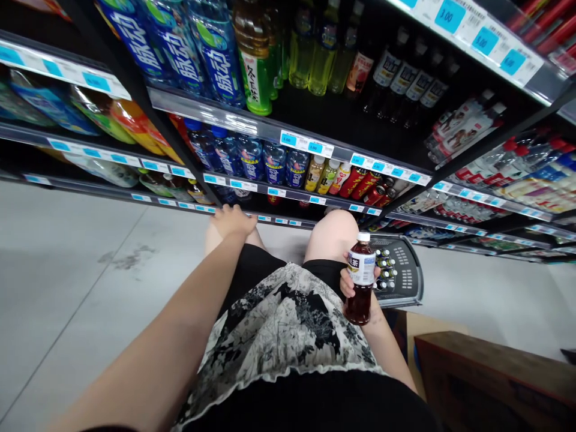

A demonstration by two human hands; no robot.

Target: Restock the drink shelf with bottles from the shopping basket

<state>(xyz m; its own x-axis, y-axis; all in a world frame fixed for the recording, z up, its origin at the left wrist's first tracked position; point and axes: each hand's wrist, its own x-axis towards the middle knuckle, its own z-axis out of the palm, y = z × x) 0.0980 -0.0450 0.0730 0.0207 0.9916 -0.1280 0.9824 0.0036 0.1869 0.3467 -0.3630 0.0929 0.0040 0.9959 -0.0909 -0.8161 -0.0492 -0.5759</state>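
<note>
My right hand (347,284) is wrapped around a bottle of dark reddish-brown tea (359,306), which stands nearly upright above my right thigh. The bottle has a white cap and a white label with dark characters. Most of my right palm is hidden behind it. On my left knee lies my left hand (231,221), fingers spread over the kneecap and nothing held. Similar dark bottles with white labels (407,81) stand in a row on the shelf ahead, to the right of bottles of yellow-green drink (321,63).
Drink shelves (252,123) with price tags run across in front of my knees. A dark grey basket (413,273) holding several white-capped bottles stands on the floor beside my right leg. Behind it is a brown cardboard box (495,372). Pale floor (67,264) stretches out on the left.
</note>
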